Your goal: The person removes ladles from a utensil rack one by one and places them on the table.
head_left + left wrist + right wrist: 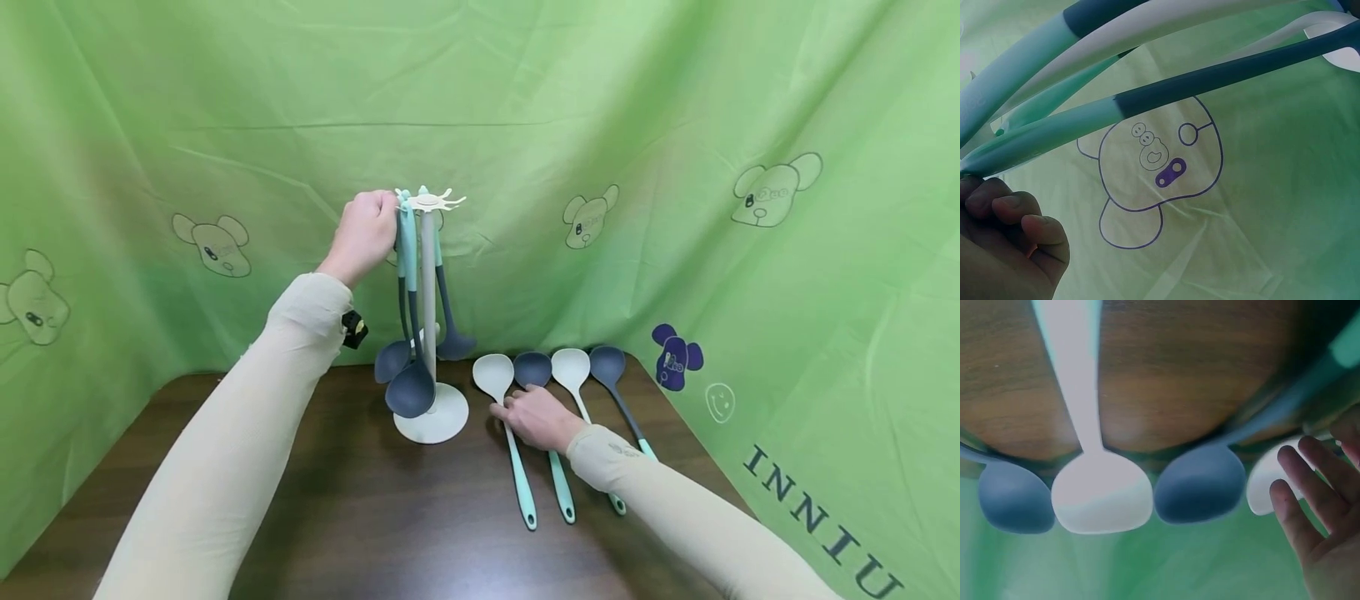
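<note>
Seen from the head, the left hand (363, 233) is raised, fingers curled at the hooked top of the white stand (429, 292), though what they clasp cannot be told; the right hand (542, 418) reaches down across the leftmost white ladle (493, 375), one of four, two white and two dark, on the wood-grained table (337, 500), and three dark utensils (411, 390) hang visibly from the stand. In the left wrist view, bent fingers sit below smooth mint handles (1054, 140). In the right wrist view, fingers and thumb stand apart near that ladle's rounded bowl.
</note>
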{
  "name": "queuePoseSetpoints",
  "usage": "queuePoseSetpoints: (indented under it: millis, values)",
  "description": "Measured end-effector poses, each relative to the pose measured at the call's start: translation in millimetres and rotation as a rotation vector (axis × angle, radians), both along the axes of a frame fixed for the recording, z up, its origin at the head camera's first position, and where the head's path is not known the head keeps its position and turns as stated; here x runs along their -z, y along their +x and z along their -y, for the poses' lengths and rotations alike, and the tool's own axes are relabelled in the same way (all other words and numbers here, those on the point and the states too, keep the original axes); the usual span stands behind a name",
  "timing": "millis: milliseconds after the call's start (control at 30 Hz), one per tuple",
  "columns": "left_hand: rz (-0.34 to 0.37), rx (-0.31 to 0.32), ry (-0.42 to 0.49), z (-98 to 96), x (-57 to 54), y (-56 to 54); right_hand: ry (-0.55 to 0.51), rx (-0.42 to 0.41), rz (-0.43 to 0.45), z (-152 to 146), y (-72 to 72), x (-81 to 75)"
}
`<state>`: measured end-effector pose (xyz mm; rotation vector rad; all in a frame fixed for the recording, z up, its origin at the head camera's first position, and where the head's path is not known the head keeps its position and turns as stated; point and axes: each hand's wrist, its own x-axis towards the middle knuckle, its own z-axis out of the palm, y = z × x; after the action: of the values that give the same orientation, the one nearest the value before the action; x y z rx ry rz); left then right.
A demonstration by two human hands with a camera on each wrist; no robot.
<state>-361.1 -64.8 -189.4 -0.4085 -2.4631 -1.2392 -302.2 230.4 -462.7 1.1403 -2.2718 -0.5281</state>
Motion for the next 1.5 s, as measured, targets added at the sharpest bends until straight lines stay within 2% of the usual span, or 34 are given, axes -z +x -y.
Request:
queuePoseSetpoints:
  millis: [100, 200, 333, 500, 733, 833, 967, 1067, 1200, 1500]
  values:
    - [-0.002, 0.001, -0.002, -0.8, 0.2, 1.0, -0.093, -0.018, 0.011, 5.4, 3.4, -10.2]
    - [-0.007, -0.003, -0.005, -1.2, -1.1, 1.6, -0.236, -0.018, 0.058, 15.8, 6.0, -29.7]
    - [0.003, -0.004, -0.006, -1.7, -2.5, 1.7, -0.43, 0.011, 0.144, 33.6, 9.4, -64.4]
    - [0.017, 0.001, 0.0, -1.8, -2.4, 1.5, -0.623, 0.052, 0.247, 55.5, 10.5, -112.9]
    - [0.015, 0.001, -0.002, -1.1, -0.4, 0.4, -0.946, 0.047, 0.369, 79.4, -0.6, -180.9]
    - [0.013, -0.003, -0.008, -1.4, -0.4, 0.2, -1.081, 0.043, 0.389, 89.2, -7.1, -207.5]
    - [0.009, -0.002, -0.014, -2.1, -1.2, -0.7, -1.205, 0.071, 0.357, 102.5, -13.4, -235.4]
    - [0.011, 0.001, -0.022, -2.2, -1.0, -1.6, -1.253, 0.126, 0.324, 111.6, -17.3, -247.5]
    - [0.012, 0.0, -0.04, -2.5, -0.2, -2.4, -1.289, 0.189, 0.309, 120.4, -22.1, -255.0]
    - [-0.005, -0.015, -0.072, -2.8, -1.3, -0.6, -1.358, 0.207, 0.419, 126.6, -25.9, -262.4]
